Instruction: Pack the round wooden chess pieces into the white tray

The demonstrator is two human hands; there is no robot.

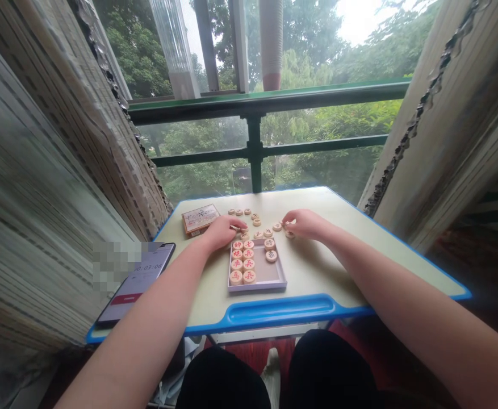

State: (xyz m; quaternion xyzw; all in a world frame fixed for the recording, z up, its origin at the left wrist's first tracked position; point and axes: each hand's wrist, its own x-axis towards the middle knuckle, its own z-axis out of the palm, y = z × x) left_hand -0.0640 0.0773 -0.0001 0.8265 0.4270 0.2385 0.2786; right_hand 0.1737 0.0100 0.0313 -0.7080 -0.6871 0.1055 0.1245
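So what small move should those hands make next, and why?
Probably the right hand should move the wooden disc by its fingertips into the tray. That disc sits outside the tray, alongside other loose discs on the table, while the tray's near right corner shows bare floor with room for it.

My left forearm and right forearm run bare up from the lower corners of the view, angling inward. The left grip sits palm down and curled, fingers pointing right — the right grip mirrors it, fingertips bent downward — the two near each other, not touching.
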